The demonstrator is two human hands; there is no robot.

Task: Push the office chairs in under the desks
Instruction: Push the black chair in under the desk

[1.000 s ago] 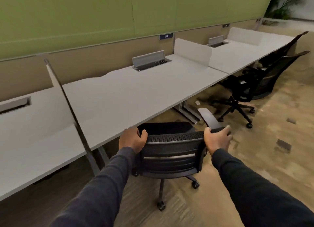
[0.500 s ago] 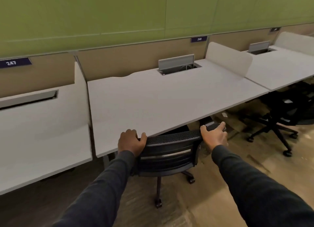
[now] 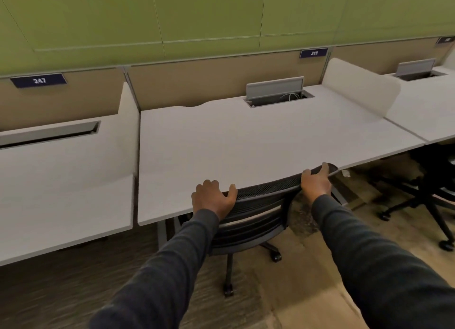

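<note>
A black mesh-backed office chair [image 3: 256,213] stands against the front edge of the middle white desk [image 3: 246,144]. Its seat is hidden under the desktop; only the backrest, the post and a few castors show. My left hand [image 3: 213,199] grips the left top corner of the backrest. My right hand [image 3: 316,183] holds the chair's right side, fingers over the armrest tip at the desk edge. Both arms are stretched forward in dark sleeves.
A second black office chair [image 3: 428,195] stands at the right, partly under the neighbouring desk [image 3: 428,117]. Another white desk [image 3: 64,181] lies to the left behind a low divider panel. Open cable boxes sit at the desks' back edges. Carpeted floor runs behind the chairs.
The chair has rolled forward so its seat went under the middle desk. Both hands kept their grip and moved with it. The view swung to the left.
</note>
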